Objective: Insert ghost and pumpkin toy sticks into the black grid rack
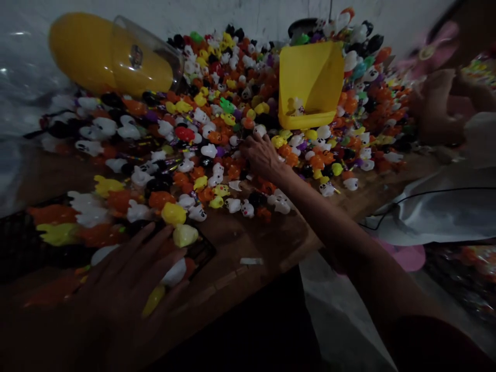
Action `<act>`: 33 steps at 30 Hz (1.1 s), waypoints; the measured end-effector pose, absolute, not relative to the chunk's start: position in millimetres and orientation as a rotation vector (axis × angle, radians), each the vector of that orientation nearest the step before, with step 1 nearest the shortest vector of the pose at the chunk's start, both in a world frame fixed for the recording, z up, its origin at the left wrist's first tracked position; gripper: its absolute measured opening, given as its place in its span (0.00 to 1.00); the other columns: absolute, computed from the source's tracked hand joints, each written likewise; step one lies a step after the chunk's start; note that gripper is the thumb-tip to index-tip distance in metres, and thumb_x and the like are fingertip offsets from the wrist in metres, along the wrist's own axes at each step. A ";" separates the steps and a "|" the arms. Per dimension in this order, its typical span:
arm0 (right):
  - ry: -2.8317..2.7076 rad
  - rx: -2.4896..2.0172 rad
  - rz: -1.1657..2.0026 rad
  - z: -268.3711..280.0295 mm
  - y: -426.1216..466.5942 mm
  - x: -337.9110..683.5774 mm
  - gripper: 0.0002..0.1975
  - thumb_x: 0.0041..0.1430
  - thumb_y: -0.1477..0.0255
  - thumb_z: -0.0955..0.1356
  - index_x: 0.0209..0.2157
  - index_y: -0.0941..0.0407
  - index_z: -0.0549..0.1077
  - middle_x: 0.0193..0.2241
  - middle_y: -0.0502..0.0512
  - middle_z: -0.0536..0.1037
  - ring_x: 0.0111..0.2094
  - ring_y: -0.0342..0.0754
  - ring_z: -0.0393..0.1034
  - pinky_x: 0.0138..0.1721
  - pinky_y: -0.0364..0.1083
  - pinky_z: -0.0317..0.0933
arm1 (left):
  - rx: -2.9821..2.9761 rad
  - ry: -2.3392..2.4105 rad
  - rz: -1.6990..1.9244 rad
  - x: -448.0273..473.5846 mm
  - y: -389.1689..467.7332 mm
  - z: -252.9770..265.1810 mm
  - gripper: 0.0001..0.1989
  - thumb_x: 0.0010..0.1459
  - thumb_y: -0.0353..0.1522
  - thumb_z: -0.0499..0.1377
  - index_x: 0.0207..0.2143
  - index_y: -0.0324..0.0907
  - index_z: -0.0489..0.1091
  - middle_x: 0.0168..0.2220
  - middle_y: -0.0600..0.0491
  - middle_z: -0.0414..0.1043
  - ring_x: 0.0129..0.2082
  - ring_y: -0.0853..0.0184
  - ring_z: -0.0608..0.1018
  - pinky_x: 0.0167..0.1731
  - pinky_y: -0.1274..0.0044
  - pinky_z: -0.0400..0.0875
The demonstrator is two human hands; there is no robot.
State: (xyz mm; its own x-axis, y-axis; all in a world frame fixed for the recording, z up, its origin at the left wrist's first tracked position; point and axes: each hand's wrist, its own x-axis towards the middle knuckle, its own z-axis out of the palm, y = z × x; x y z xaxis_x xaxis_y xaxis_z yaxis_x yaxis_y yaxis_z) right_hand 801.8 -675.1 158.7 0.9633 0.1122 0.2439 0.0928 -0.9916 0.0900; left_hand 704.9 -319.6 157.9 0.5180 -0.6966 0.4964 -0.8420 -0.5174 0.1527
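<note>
My left hand (134, 276) is spread flat, fingers apart, over small plastic figures lying in a black slatted tray (203, 250). A pale yellow figure (185, 235) and a brighter yellow one (174, 213) lie just beyond its fingertips. Farther off, my right hand (265, 157) reaches into a large heap of small orange, white, yellow and black figures, its fingers bent and close together. A white figure (259, 130) sits against its knuckles. The fingertips sink among the figures, so what they grip is hidden.
A yellow scoop-like bin (310, 67) stands in the heap, with a small figure inside. At the back left lies a clear plastic tub (145, 57) around a yellow rounded object (81, 51). Another person's arm (437, 103) and a pink fan (432, 51) are on the right.
</note>
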 end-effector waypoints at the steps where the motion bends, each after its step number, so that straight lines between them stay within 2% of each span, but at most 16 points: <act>1: 0.155 3.019 0.341 155.5 -676.1 807.1 0.16 0.65 0.81 0.60 0.46 0.61 0.77 0.53 0.70 0.73 0.57 0.64 0.59 0.56 0.61 0.51 | 2.400 -1.296 0.539 705.9 -319.2 158.6 0.20 0.61 0.37 0.58 0.56 0.58 0.68 0.66 0.53 0.66 0.63 0.45 0.72 0.50 0.49 0.73; 5: 0.201 2.962 0.265 149.4 -680.6 813.7 0.16 0.65 0.80 0.60 0.47 0.62 0.76 0.55 0.72 0.70 0.58 0.65 0.57 0.57 0.63 0.50 | 2.406 -1.429 0.575 712.8 -317.9 160.3 0.19 0.62 0.39 0.58 0.56 0.51 0.68 0.66 0.47 0.65 0.63 0.44 0.71 0.48 0.51 0.74; 10: 0.357 2.916 0.363 161.7 -686.0 798.0 0.16 0.68 0.76 0.60 0.51 0.58 0.74 0.56 0.66 0.70 0.56 0.62 0.58 0.56 0.61 0.49 | 2.397 -1.490 0.596 721.2 -315.7 156.4 0.18 0.63 0.37 0.59 0.54 0.45 0.68 0.64 0.43 0.68 0.64 0.47 0.70 0.54 0.56 0.72; 12: 0.394 2.913 0.447 171.2 -685.8 786.8 0.15 0.68 0.76 0.59 0.50 0.56 0.73 0.53 0.63 0.73 0.54 0.61 0.58 0.56 0.59 0.49 | 2.381 -1.526 0.643 724.1 -314.8 153.8 0.17 0.62 0.38 0.60 0.52 0.45 0.69 0.64 0.43 0.68 0.64 0.47 0.71 0.53 0.57 0.73; 15: 0.363 2.970 0.535 180.8 -679.1 760.0 0.14 0.68 0.76 0.59 0.46 0.56 0.74 0.42 0.61 0.77 0.51 0.59 0.61 0.54 0.57 0.50 | 2.370 -1.550 0.652 723.6 -315.5 153.1 0.16 0.61 0.39 0.61 0.50 0.45 0.69 0.63 0.43 0.69 0.63 0.47 0.71 0.52 0.58 0.74; 17: 0.306 3.071 0.544 178.0 -670.4 734.6 0.11 0.67 0.74 0.61 0.42 0.57 0.76 0.37 0.61 0.78 0.47 0.58 0.64 0.51 0.55 0.54 | 2.383 -1.474 0.622 718.7 -317.4 155.4 0.14 0.62 0.37 0.60 0.49 0.45 0.69 0.62 0.43 0.70 0.64 0.48 0.71 0.54 0.58 0.73; 21: 0.134 3.418 0.670 150.6 -645.5 677.1 0.12 0.65 0.74 0.64 0.44 0.59 0.78 0.41 0.61 0.79 0.40 0.53 0.71 0.40 0.48 0.61 | 2.419 -1.375 0.587 707.3 -321.5 162.6 0.13 0.64 0.35 0.58 0.50 0.43 0.70 0.62 0.42 0.70 0.66 0.49 0.69 0.57 0.56 0.72; 25: -0.095 3.649 0.799 128.5 -615.8 639.9 0.10 0.60 0.76 0.67 0.41 0.57 0.80 0.41 0.58 0.80 0.36 0.49 0.72 0.36 0.45 0.61 | 2.436 -1.348 0.545 703.4 -323.1 167.8 0.11 0.64 0.35 0.59 0.48 0.44 0.71 0.62 0.43 0.70 0.65 0.49 0.69 0.58 0.55 0.71; 30: -0.530 3.766 0.474 136.2 -593.6 629.6 0.07 0.59 0.70 0.71 0.39 0.57 0.77 0.31 0.53 0.79 0.29 0.46 0.68 0.30 0.43 0.54 | 2.430 -1.377 0.492 707.0 -320.7 172.0 0.14 0.62 0.36 0.62 0.50 0.46 0.72 0.63 0.44 0.69 0.65 0.47 0.69 0.60 0.54 0.70; 33: -0.521 3.813 0.331 140.7 -591.1 626.0 0.07 0.60 0.70 0.72 0.39 0.57 0.74 0.31 0.52 0.78 0.30 0.45 0.68 0.31 0.43 0.52 | 2.448 -1.459 0.518 708.8 -319.2 175.4 0.18 0.61 0.38 0.63 0.53 0.46 0.71 0.64 0.44 0.68 0.66 0.46 0.67 0.60 0.54 0.70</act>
State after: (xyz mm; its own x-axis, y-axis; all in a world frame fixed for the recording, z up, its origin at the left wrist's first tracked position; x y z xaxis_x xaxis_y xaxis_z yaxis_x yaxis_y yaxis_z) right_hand 626.0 -591.1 140.7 0.9553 -0.2899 0.0589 -0.1768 -0.7191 -0.6721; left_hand 708.8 -319.2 175.4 0.4373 -0.7952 0.4201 -0.8820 -0.4705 0.0275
